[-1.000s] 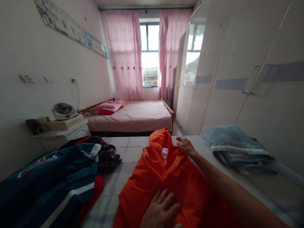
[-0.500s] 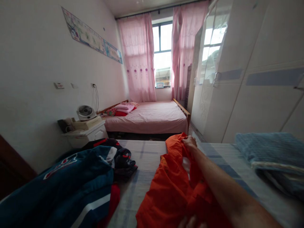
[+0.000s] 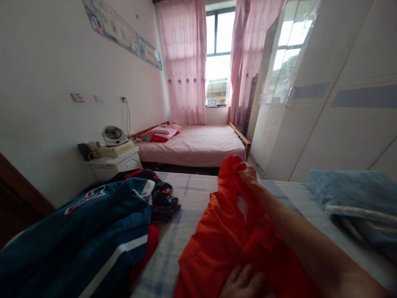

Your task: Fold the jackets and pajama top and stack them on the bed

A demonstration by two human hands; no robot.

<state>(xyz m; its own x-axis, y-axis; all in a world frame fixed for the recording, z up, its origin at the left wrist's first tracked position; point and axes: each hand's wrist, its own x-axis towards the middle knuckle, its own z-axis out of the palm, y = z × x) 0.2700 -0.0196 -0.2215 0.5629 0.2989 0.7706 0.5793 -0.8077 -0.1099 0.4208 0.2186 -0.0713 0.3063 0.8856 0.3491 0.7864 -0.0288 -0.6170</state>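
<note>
An orange jacket (image 3: 214, 244) lies crumpled before me, its upper end lifted off the bed. My right hand (image 3: 248, 174) is closed on the raised edge, and a pale patch shows in the opening below. Low in the view, my left hand (image 3: 243, 283) rests on the orange cloth with its fingers spread and slightly bent; its wrist is out of frame. To the left is a dark teal garment (image 3: 105, 223) with white stripes, beside a black and red patterned cloth (image 3: 166, 198).
A checked bedsheet (image 3: 167, 248) spreads under the clothes. Folded blue cloth (image 3: 350, 194) lies at right. Beyond stand a pink bed (image 3: 211, 145), a nightstand (image 3: 119, 165) with a fan (image 3: 114, 135), and a white wardrobe (image 3: 325, 124) along the right.
My right hand has raised the top of the orange jacket a little. More of my left hand now shows on the cloth. The view has tilted slightly down.
</note>
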